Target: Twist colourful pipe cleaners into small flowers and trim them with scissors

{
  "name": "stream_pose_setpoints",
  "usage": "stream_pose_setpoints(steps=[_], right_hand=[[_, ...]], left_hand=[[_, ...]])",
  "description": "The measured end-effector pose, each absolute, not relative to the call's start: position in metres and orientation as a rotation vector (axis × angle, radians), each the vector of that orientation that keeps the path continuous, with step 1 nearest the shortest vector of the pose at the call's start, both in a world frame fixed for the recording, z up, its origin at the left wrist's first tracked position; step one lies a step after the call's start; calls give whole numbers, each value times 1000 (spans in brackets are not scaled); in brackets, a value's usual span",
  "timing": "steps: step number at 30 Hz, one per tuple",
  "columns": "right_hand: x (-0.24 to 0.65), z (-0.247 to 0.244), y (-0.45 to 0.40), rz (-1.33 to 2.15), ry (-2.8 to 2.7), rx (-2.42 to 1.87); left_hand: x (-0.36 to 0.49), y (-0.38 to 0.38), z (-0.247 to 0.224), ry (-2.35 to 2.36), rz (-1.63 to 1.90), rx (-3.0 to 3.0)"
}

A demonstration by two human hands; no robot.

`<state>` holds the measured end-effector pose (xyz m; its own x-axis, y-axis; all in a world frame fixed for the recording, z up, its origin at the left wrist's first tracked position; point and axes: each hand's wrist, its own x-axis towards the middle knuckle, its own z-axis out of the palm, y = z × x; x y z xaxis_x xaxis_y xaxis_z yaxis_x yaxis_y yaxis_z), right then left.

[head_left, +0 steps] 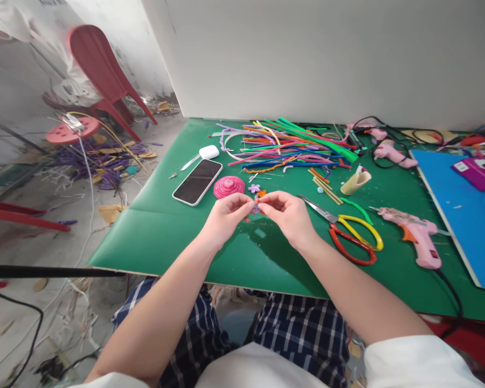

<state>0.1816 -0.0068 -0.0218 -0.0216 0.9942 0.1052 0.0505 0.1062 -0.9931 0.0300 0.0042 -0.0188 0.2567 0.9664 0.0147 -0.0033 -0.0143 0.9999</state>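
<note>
My left hand [227, 214] and my right hand [288, 214] meet above the green table top, thumbs and forefingers pinched. Between the fingertips is a small purple flower-like piece [256, 208], mostly hidden by them; both hands appear to grip it. Just beyond the fingers lie a light purple flower [254, 188] and a small orange piece [262, 193], partly covered. A pink coiled disc [228, 186] rests beside my left hand. Near my right hand lie scissors [356, 235] with one yellow and one red handle, blades pointing at that hand.
Pipe cleaners [291, 143] in many colours are heaped at the back. A phone [198, 182] and a white case [209, 152] lie left. Right are a pink glue gun [422, 237] with a trailing cord, a beige tube [356, 180] and a blue board [464, 215].
</note>
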Motion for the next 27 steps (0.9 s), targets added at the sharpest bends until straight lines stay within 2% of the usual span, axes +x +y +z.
stream_pose_setpoints(steps=[19,27], right_hand=[[179,-19,-7,1193,-1203,-1133],[183,-15,-9,924,-1444,-1272]], left_hand=[[36,1,-23,1115,1153,1284],[35,0,-20,1082,1110,1276]])
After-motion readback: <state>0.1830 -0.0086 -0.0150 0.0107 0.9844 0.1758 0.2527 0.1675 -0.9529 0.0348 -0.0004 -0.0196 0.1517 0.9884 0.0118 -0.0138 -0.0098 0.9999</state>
